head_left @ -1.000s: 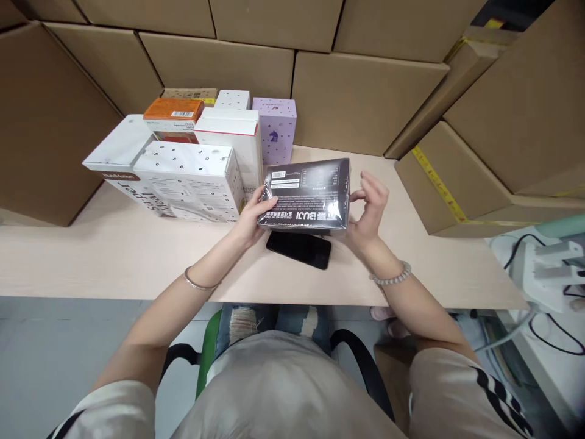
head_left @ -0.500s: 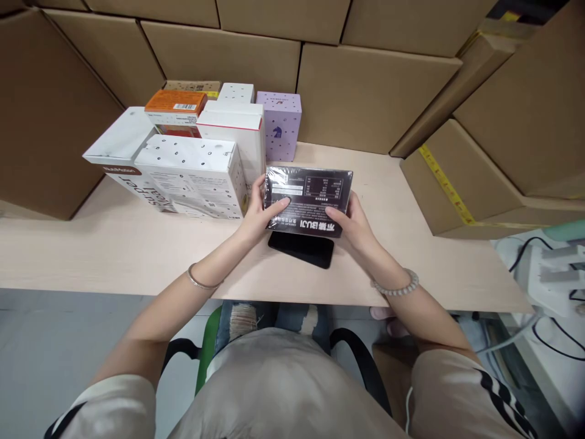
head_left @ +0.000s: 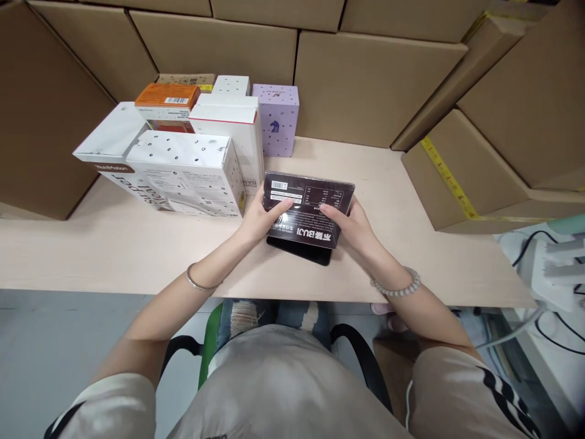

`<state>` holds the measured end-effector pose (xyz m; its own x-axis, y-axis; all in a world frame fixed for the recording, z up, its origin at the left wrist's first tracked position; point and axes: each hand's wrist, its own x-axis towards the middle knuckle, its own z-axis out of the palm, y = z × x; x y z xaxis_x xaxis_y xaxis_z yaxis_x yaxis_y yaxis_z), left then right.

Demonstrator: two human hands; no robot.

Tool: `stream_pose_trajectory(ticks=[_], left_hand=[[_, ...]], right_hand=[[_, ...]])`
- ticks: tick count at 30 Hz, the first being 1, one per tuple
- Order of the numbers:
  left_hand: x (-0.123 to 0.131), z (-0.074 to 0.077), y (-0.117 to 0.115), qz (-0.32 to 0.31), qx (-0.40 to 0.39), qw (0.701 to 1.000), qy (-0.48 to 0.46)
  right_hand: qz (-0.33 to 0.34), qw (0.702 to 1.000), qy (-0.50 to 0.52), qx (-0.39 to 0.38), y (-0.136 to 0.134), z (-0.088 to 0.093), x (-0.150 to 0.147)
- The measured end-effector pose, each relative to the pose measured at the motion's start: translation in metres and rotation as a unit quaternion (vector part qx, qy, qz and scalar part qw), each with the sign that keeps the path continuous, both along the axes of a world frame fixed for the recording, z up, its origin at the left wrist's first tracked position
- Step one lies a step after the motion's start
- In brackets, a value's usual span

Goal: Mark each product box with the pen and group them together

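Observation:
Between both hands I hold a dark, film-wrapped chocolate box (head_left: pixel 311 198), its printed face toward me and the lettering upside down. My left hand (head_left: pixel 261 214) grips its left edge, thumb lying on the face. On the opposite side my right hand (head_left: pixel 354 221) clasps the right edge, its thumb also on the print. The other fingers are mostly hidden behind the box. Beneath the box lies a black smartphone (head_left: pixel 301 250) on the table, partly covered from view.
Several upright packages stand at the left: a white spotted box (head_left: pixel 183 177), an orange-topped box (head_left: pixel 168 96) and a purple box (head_left: pixel 276 119). Large cartons (head_left: pixel 375 91) wall the back of the pale wooden table (head_left: pixel 196 244). A power strip (head_left: pixel 555 274) with cables is at right.
The chocolate box has tilted and come slightly nearer to me, covering more of the phone. Both hands keep their hold. The view has shifted a little.

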<state>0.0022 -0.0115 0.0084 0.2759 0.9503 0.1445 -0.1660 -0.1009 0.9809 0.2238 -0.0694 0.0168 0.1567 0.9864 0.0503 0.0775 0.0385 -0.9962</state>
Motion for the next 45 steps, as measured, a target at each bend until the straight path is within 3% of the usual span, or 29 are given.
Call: stream_pose_trajectory(ticks=[7, 11, 15, 18, 20, 22, 24, 26, 28, 31, 34, 37, 41, 43, 45], left_hand=[[-0.001, 0.008, -0.003, 0.014, -0.125, 0.991, -0.049], [0.001, 0.003, 0.002, 0.044, -0.137, 0.988, -0.06], [0.002, -0.002, 0.007, 0.04, -0.112, 0.992, -0.052], [0.001, -0.009, 0.012, 0.048, -0.036, 0.998, -0.015], [-0.004, -0.016, 0.017, 0.089, 0.065, 0.994, 0.024], [-0.01, -0.021, 0.021, 0.148, 0.201, 0.965, 0.074], [-0.017, -0.02, 0.022, 0.179, 0.336, 0.915, 0.13], [-0.021, -0.01, 0.019, 0.155, 0.431, 0.872, 0.175], [-0.02, 0.004, 0.013, 0.112, 0.48, 0.847, 0.201], [-0.014, 0.025, 0.004, 0.066, 0.512, 0.827, 0.221], [-0.01, 0.034, 0.001, 0.012, 0.528, 0.815, 0.238], [-0.012, 0.034, 0.004, -0.028, 0.517, 0.821, 0.242], [-0.02, 0.03, 0.014, -0.014, 0.447, 0.871, 0.204], [-0.026, 0.028, 0.019, 0.023, 0.41, 0.897, 0.166], [-0.032, 0.024, 0.024, 0.062, 0.381, 0.912, 0.137]], right_hand=[[0.034, 0.998, -0.052, 0.001, -0.004, 0.009, 0.003], [0.072, 0.997, -0.006, 0.007, -0.009, 0.019, 0.0], [0.06, 0.998, 0.009, 0.006, -0.012, 0.023, -0.001], [0.037, 0.998, -0.018, 0.041, -0.012, 0.022, 0.0], [0.027, 0.996, -0.055, 0.067, -0.011, 0.021, 0.002], [0.01, 0.99, -0.111, 0.09, -0.011, 0.02, 0.005], [-0.013, 0.976, -0.189, 0.105, -0.012, 0.022, 0.007], [-0.02, 0.954, -0.273, 0.122, -0.014, 0.027, 0.009], [-0.001, 0.928, -0.344, 0.145, -0.017, 0.036, 0.008], [0.038, 0.883, -0.436, 0.169, -0.022, 0.053, 0.003], [0.071, 0.841, -0.509, 0.168, -0.026, 0.068, -0.006], [0.116, 0.827, -0.525, 0.162, -0.024, 0.08, -0.011], [0.173, 0.88, -0.405, 0.18, -0.008, 0.084, 0.004], [0.149, 0.905, -0.356, 0.18, 0.003, 0.078, 0.017], [0.072, 0.904, -0.403, 0.127, 0.013, 0.066, 0.026]])
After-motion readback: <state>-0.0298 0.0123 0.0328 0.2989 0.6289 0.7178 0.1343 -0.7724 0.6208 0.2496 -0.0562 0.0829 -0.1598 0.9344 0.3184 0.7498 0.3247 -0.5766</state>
